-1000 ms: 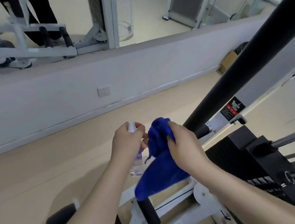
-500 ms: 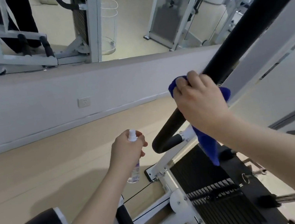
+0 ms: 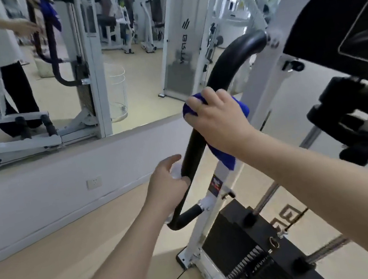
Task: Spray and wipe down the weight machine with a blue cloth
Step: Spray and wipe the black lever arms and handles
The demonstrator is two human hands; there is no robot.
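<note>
The left hand (image 3: 167, 186) covers most of the spray bottle (image 3: 176, 171); only a pale blurred bit shows. The right hand (image 3: 218, 119) hides much of the blue cloth (image 3: 224, 159).

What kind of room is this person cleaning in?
Most likely a gym. A weight stack sits at the foot of a white machine frame with a black padded bar, and a wall mirror reflects more exercise machines. The right hand holds a blue cloth round that bar.
</note>
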